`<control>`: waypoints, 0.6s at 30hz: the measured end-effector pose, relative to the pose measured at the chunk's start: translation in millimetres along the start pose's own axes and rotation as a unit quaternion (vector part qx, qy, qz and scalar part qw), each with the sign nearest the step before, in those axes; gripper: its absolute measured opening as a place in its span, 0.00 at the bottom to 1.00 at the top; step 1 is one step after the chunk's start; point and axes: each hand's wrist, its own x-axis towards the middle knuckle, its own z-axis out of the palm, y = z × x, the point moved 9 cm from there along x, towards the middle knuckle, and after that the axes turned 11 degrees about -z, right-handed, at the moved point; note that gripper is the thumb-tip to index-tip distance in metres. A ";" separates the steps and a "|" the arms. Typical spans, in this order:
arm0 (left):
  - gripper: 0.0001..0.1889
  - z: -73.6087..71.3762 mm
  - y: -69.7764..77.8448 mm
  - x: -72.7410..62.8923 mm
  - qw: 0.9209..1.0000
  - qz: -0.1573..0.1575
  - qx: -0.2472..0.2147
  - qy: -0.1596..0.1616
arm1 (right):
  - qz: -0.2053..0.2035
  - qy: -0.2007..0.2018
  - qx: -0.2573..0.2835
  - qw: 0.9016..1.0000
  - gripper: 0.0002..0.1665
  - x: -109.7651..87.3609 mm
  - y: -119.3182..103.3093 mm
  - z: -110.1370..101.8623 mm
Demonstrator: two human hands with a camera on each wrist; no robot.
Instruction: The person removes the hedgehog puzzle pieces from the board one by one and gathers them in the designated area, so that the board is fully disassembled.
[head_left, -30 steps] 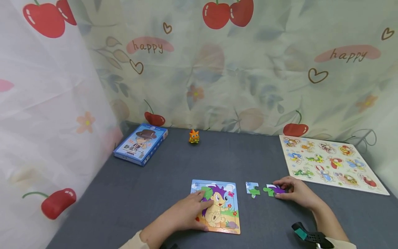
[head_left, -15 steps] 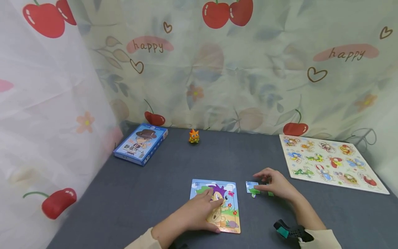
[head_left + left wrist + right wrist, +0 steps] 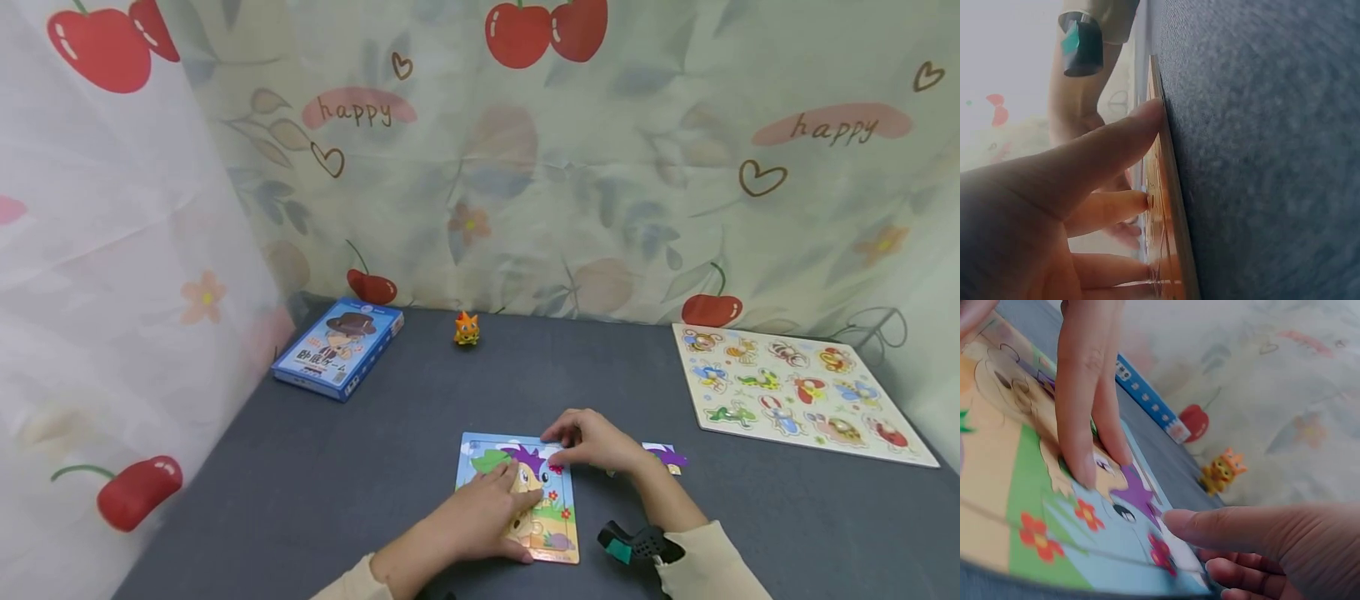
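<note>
A hedgehog jigsaw puzzle (image 3: 562,500) in a flat wooden tray lies on the table in the head view. My left hand (image 3: 480,512) rests across its left and middle part, fingers fairly straight on the picture. In the left wrist view the left thumb (image 3: 1147,115) presses at the tray's near edge. At the puzzle's upper right corner my right hand (image 3: 592,442) has its thumb on the picture and curled fingers at the border. Beyond that hand lies a loose purple puzzle piece (image 3: 666,455), partly covered by the wrist. Another loose piece is mostly hidden underneath.
A blue game box (image 3: 337,350) lies at the back left, with a small orange toy figure (image 3: 467,329) to its right. On the right lies a white insect puzzle board (image 3: 798,396). A patterned cloth (image 3: 525,233) hangs behind the table.
My right hand has moved left from the loose pieces to the puzzle's upper right corner. My left hand has shifted slightly right on the puzzle.
</note>
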 end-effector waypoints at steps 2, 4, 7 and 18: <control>0.36 0.2 -0.3 -0.6 1.000 -0.001 -0.002 -0.004 | 0.000 -0.005 0.001 1.000 0.13 3.8 -2.1 4.2; 0.36 0.2 -0.3 -0.9 1.000 -0.001 -0.004 -0.007 | 0.002 -0.006 0.001 1.000 0.11 5.9 -2.7 7.0; 0.36 0.1 0.2 -1.1 1.000 -0.004 -0.004 -0.011 | -0.002 -0.001 -0.008 1.000 0.10 6.8 -3.4 8.1; 0.36 -0.1 0.1 -1.6 1.000 -0.004 -0.007 -0.013 | -0.020 0.001 -0.011 1.000 0.14 5.4 -10.0 14.7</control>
